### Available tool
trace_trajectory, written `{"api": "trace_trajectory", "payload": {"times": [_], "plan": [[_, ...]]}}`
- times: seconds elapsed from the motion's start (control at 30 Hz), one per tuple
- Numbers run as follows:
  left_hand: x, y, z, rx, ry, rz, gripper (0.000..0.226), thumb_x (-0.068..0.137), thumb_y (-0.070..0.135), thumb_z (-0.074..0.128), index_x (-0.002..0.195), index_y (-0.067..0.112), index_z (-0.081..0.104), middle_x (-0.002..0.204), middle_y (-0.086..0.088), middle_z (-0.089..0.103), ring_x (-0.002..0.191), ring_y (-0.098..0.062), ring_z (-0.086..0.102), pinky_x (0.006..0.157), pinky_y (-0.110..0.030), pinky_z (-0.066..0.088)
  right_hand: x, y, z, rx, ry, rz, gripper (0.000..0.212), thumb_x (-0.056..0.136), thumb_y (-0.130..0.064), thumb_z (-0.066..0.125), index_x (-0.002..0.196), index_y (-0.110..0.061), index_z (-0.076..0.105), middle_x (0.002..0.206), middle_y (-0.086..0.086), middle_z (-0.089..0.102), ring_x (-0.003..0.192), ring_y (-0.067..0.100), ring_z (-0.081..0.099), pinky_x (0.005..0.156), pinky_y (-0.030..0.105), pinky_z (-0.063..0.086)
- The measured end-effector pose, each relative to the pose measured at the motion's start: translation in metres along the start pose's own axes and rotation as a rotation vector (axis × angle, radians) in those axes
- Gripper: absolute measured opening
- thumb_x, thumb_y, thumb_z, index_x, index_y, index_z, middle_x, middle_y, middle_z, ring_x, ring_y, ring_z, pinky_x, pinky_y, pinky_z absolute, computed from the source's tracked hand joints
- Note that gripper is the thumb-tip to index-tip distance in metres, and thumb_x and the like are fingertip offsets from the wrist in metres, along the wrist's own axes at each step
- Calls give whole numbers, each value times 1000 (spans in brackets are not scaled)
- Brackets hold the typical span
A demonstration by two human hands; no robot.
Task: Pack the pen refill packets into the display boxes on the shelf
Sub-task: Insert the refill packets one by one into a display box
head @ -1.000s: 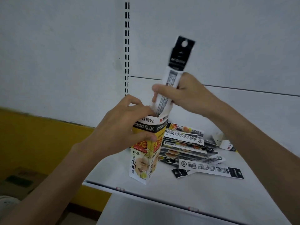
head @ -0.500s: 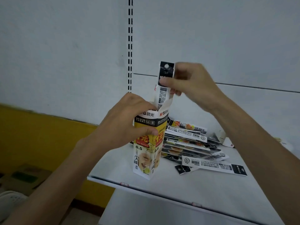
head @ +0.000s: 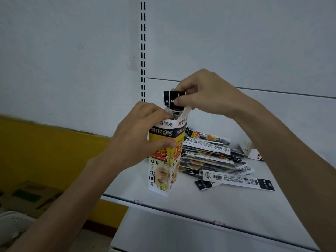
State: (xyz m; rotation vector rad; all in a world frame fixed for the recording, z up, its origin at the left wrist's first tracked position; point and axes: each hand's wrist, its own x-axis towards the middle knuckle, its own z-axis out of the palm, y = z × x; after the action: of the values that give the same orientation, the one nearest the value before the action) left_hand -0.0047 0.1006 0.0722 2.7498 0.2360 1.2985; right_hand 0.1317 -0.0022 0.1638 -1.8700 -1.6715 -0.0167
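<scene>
1. The left hand (head: pixel 138 140) grips the upper part of the box (head: pixel 163 171). Its thumb lies across the near yellow face and its fingers curl round the left side and the rim.
2. The box is tall and narrow, white and yellow with a black band. It stands upright on the shelf (head: pixel 200 206), close to the near edge, with its top flaps open.
3. The right hand (head: pixel 205 95) is above the box's mouth and pinches the black header of a packet (head: pixel 173 100) between thumb and fingers.
4. Most of the packet is down inside the box. Only the header and a strip of white label show above the rim. A second black header shows just left of it.
5. A pile (head: pixel 209 155) of packets lies flat on the shelf, just right of and behind the box.
6. A loose packet (head: pixel 238 180) lies at the near foot of the pile, its black end pointing right.
7. A small box (head: pixel 253 153) sits at the far right, behind the pile and partly hidden by the right forearm.
8. A slotted upright (head: pixel 143 51) runs up the pale back panel, behind the hands.
9. Low on the left, brown cartons (head: pixel 27 195) lie on the floor before a yellow wall (head: pixel 45 151).
</scene>
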Motion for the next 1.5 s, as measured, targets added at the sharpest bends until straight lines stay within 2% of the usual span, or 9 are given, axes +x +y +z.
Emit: {"api": "trace_trajectory", "payload": {"times": [0.13, 0.27, 0.57, 0.67, 0.8, 0.97, 1.13, 1.33, 1.5], "plan": [[-1, 0, 1, 1, 17, 4, 58, 69, 60, 51, 105, 16, 60, 99, 4, 56, 95, -8, 40, 66, -21, 38, 1, -7, 1, -116, -72, -5, 18, 86, -17, 58, 91, -14, 75, 76, 0, 69, 69, 12, 56, 52, 13, 39], [-3, 0, 2, -22, 36, -30, 54, 68, 60, 54, 109, 24, 54, 102, -2, 56, 91, -8, 44, 64, -22, 41, 1, -21, 5, -198, -238, 64, 35, 91, -33, 43, 94, -6, 66, 101, 11, 66, 83, 18, 58, 66, 31, 41], [-4, 2, 3, -82, 57, -87, 60, 63, 50, 72, 112, 18, 61, 120, -4, 45, 102, 4, 33, 76, -7, 29, -3, -28, 14, -199, -300, 138, 36, 96, -41, 28, 86, -18, 54, 87, -3, 53, 80, 12, 49, 64, 26, 36], [-5, 3, 5, -169, 30, -141, 69, 59, 56, 73, 117, 22, 56, 118, 10, 37, 107, -5, 39, 81, -11, 35, -12, -11, 18, 79, -130, 105, 28, 94, -33, 43, 101, -15, 63, 101, -4, 63, 97, 12, 58, 78, 26, 44], [-8, 0, 10, -185, 86, -164, 57, 64, 61, 60, 112, 36, 43, 113, 13, 39, 106, -6, 39, 81, -11, 34, -46, 26, 37, 464, 458, 47, 22, 87, -18, 61, 108, -19, 56, 109, -7, 62, 102, 3, 59, 81, 15, 48], [-2, 12, 15, -348, 153, -255, 48, 77, 36, 59, 120, 36, 36, 126, 7, 35, 115, -6, 40, 85, -9, 39, -83, 30, 109, 483, 43, 278, 62, 65, -38, 81, 112, -36, 42, 107, -23, 57, 97, -11, 54, 75, 11, 45], [5, 15, 14, -572, 156, -405, 62, 79, 22, 69, 121, 51, 32, 126, 19, 38, 92, 4, 50, 58, -8, 49, -84, 28, 133, 540, 182, 278, 45, 65, -23, 83, 86, -38, 46, 84, -19, 60, 72, -13, 59, 57, 2, 43], [17, 27, 24, -838, 484, -624, 49, 74, 25, 75, 113, 43, 49, 107, 10, 50, 90, -6, 62, 67, -28, 57, -108, 48, 119, 380, 254, 328, 69, 65, -35, 81, 121, -27, 42, 117, -9, 54, 99, 5, 58, 77, 22, 54], [21, 60, 61, -698, 226, -506, 22, 79, 32, 69, 98, 37, 60, 132, 7, 45, 111, -8, 53, 85, -32, 51, -157, 100, 53, 226, 355, 329, 48, 66, -12, 79, 108, -16, 58, 111, -3, 50, 94, -7, 51, 75, 7, 45]]}}
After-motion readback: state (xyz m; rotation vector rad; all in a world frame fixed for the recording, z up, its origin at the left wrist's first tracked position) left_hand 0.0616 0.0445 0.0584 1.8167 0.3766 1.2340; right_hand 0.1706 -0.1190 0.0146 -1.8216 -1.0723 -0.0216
